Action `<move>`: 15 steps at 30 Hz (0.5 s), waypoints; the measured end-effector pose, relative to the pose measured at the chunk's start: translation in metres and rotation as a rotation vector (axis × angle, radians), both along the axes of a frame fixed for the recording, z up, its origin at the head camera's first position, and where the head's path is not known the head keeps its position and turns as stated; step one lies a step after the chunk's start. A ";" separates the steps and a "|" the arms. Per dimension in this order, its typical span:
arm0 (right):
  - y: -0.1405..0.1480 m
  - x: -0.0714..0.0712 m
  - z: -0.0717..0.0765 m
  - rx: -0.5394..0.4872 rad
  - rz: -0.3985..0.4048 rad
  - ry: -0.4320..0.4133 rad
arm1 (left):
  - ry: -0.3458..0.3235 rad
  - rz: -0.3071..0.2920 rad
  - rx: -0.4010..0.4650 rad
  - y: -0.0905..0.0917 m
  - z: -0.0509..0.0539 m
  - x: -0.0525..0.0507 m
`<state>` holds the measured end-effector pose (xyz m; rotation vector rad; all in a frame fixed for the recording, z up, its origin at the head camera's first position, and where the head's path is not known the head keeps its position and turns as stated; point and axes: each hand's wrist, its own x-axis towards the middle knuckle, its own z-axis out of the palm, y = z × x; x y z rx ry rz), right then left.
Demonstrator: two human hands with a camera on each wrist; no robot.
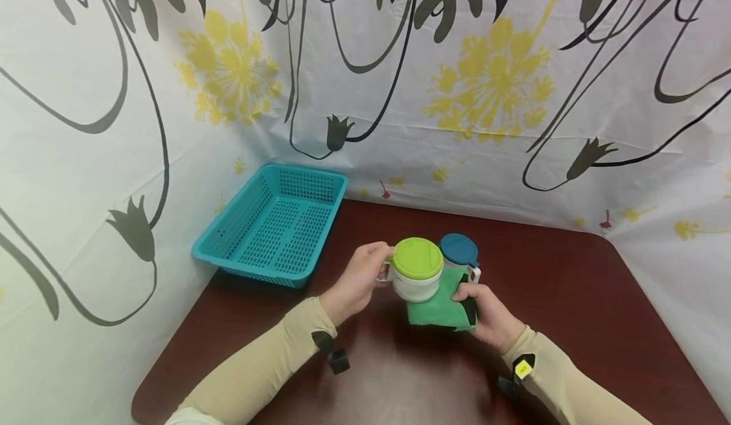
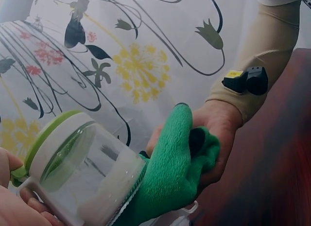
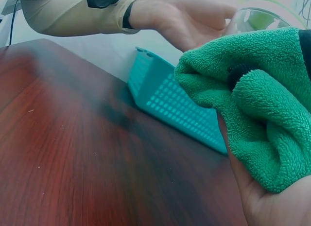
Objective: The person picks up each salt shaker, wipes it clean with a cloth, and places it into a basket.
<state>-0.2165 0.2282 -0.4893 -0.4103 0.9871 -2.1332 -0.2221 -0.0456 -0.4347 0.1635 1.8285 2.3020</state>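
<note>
My left hand grips the handle of a clear seasoning jar with a lime-green lid, held tilted above the table. Something whitish shows towards the jar's base in the left wrist view. A folded green towel with black edging is bunched in my right hand, which presses it against the jar's lower end. Just behind the towel is a second jar with a blue lid and a white handle; the towel partly hides it.
A turquoise perforated basket rests at the table's back left, with nothing visible inside. The dark red-brown table meets a white floral-patterned cloth behind and at the sides.
</note>
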 end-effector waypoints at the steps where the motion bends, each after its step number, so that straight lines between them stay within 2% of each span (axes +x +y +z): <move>1: 0.000 -0.001 0.000 -0.003 -0.009 -0.011 | 0.001 0.000 -0.002 0.000 0.000 0.000; 10: 0.000 -0.008 0.001 0.031 -0.178 -0.115 | 0.023 0.011 -0.004 0.005 -0.002 0.003; 15: -0.005 -0.013 -0.004 -0.077 -0.159 -0.123 | 0.041 0.016 0.023 0.010 -0.005 0.005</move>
